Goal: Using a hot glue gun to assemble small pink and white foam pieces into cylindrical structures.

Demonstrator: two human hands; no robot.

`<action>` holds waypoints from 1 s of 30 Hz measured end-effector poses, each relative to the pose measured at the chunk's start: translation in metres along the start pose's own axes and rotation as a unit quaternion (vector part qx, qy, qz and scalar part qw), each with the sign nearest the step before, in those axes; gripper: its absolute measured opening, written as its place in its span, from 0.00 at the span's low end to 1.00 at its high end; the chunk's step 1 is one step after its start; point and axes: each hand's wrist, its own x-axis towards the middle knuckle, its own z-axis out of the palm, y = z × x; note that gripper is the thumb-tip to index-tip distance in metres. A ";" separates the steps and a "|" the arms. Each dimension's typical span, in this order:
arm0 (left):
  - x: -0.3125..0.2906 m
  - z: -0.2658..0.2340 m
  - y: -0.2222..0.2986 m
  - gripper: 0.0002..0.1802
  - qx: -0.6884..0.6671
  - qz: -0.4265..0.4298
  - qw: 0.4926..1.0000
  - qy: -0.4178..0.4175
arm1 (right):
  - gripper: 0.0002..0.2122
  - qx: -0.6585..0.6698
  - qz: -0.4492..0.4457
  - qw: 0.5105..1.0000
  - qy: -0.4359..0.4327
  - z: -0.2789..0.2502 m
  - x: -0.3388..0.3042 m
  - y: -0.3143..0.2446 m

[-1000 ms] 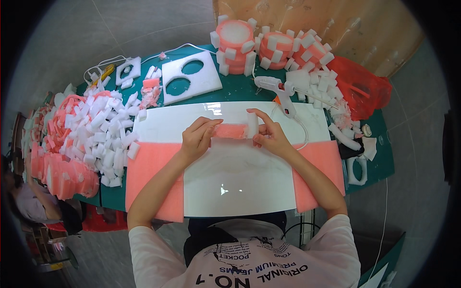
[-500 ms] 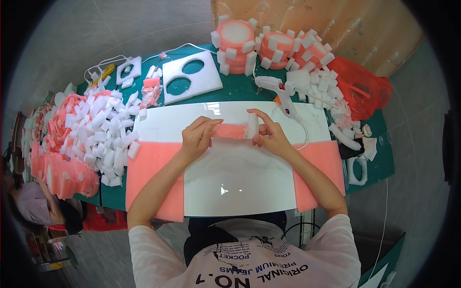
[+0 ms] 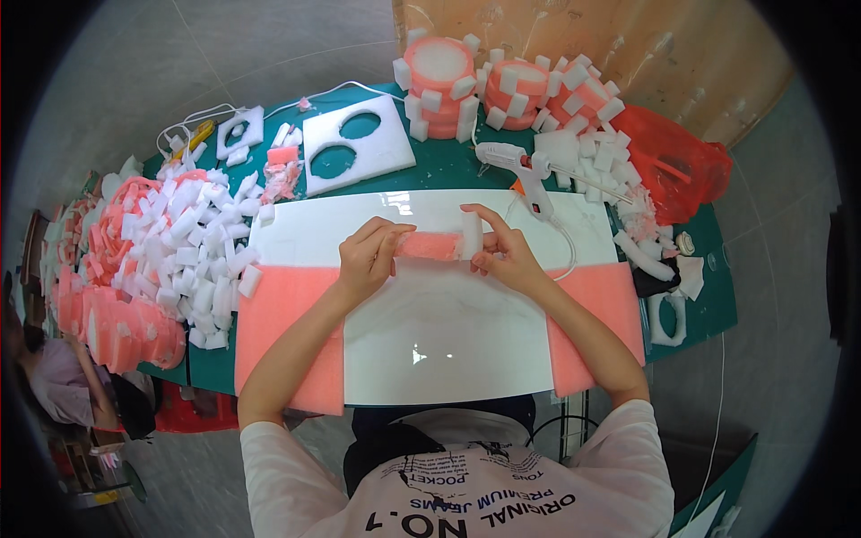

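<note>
Above the glossy white board [image 3: 439, 332] I hold a pink foam strip [image 3: 430, 246] level between both hands. My left hand [image 3: 366, 255] pinches its left end between thumb and fingers. A small white foam block [image 3: 471, 235] stands crosswise against the strip's right end, and my right hand [image 3: 504, 251] grips that block, forefinger on top and thumb below. Whether block and strip are stuck together I cannot tell. Beyond my right hand, a white hot glue gun [image 3: 529, 175] lies with a glue stick poking out of its back.
Loose white foam blocks [image 3: 193, 242] heap up at left beside pink foam discs [image 3: 130, 327]. Pink foam sheets [image 3: 291, 336] lie under the board. At the back are a white foam panel with two holes [image 3: 395, 154], pink foam cylinders [image 3: 439, 85] and a red plastic bag [image 3: 686, 166]. Another person [image 3: 67, 381] sits far left.
My hands, the strip and the block stay almost exactly where they were. At far left, the other person's arm has shifted slightly.
</note>
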 end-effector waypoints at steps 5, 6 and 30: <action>0.000 0.000 0.001 0.12 -0.004 -0.029 1.000 0.008 | 0.32 -0.009 0.002 1.000 0.009 0.001 0.000 -0.001; 0.000 0.000 0.001 0.12 -0.004 -0.029 1.000 0.007 | 0.32 -0.009 0.004 1.000 0.010 0.001 0.000 -0.002; -0.002 0.001 -0.001 0.13 -0.022 -0.037 0.999 0.013 | 0.29 -0.008 0.005 1.000 -0.013 -0.001 -0.002 -0.002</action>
